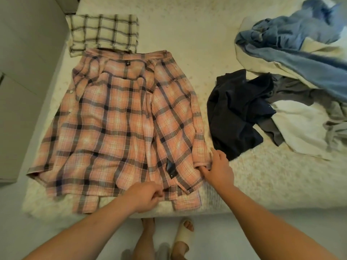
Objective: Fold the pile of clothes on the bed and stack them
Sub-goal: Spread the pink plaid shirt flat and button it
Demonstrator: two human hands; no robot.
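- pink plaid shirt (120, 124) is spread out flat on the bed (206, 44), collar at the far end, hem hanging near the bed's front edge
- left hand (148, 196) pinches the hem around the middle, right hand (217, 169) grips the shirt's right bottom corner
- folded cream checked shirt (103, 32) sits just past the collar, touching it
- crumpled dark navy garment (236, 113) lies right beside the right hand, kinda crowding that side
- behind it a messy pile (300, 62) of blue, white and grey stuff
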